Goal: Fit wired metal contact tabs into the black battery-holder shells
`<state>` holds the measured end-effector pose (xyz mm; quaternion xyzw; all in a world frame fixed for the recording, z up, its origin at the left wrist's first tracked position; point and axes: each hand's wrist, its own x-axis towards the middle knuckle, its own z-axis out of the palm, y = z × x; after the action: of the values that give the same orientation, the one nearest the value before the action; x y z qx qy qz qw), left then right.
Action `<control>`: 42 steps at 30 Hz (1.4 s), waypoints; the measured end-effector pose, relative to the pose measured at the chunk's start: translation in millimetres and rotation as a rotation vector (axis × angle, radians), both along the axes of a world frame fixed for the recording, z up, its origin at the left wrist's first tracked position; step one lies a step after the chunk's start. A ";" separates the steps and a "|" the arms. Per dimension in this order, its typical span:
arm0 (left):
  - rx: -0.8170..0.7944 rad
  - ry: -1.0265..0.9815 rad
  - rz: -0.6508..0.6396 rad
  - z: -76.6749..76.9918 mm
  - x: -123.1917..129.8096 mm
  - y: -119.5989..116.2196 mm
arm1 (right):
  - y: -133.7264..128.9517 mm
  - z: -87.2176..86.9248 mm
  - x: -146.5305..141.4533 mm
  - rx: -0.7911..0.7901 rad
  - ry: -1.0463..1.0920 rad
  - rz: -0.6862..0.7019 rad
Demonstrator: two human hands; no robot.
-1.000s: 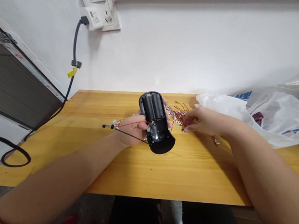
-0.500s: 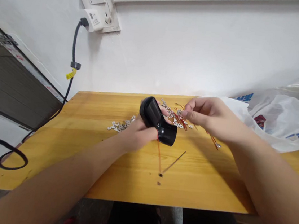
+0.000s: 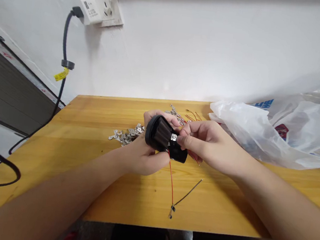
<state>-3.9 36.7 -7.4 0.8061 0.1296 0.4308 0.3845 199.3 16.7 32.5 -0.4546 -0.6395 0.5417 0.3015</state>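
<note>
My left hand (image 3: pixel 151 158) is wrapped round a black plastic housing (image 3: pixel 158 133), tilted with its hollow side towards me. A small square metal contact plate (image 3: pixel 173 137) is at the housing's inner edge, pinched between the thumb and fingers of my right hand (image 3: pixel 197 138). From the housing hangs a red wire (image 3: pixel 171 181), ending at a small dark part (image 3: pixel 173 207) over the wooden table. A black wire (image 3: pixel 188 192) runs up from that same part. Behind my left hand lies a pile of metal contact pieces (image 3: pixel 129 135).
More metal pieces (image 3: pixel 173 112) and red wires (image 3: pixel 194 115) lie behind my hands on the wooden table (image 3: pixel 96 118). A white plastic bag (image 3: pixel 301 133) rests at the right. A plug (image 3: pixel 88 11) sits in the wall socket, its black cable (image 3: pixel 67 42) running down at the left.
My right hand has moved left and down with the metal contact plate to the housing. My left hand has turned the housing so its hollow inside shows. The view has shifted slightly.
</note>
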 end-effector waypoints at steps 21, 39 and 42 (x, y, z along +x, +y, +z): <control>0.272 0.149 -0.063 14.6 0.8 -3.9 | -0.1 -4.3 1.2 0.036 0.043 0.237; 0.397 -0.033 0.059 5.9 -6.5 14.3 | -7.9 4.0 6.0 0.417 0.001 0.205; 0.333 -0.018 0.050 6.7 -6.4 9.0 | -9.6 3.2 5.8 0.432 0.048 0.245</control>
<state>-10.2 45.7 -0.8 0.8514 0.0731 0.4629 0.2357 205.1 7.1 35.7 -0.2855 -0.7836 0.4354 0.3388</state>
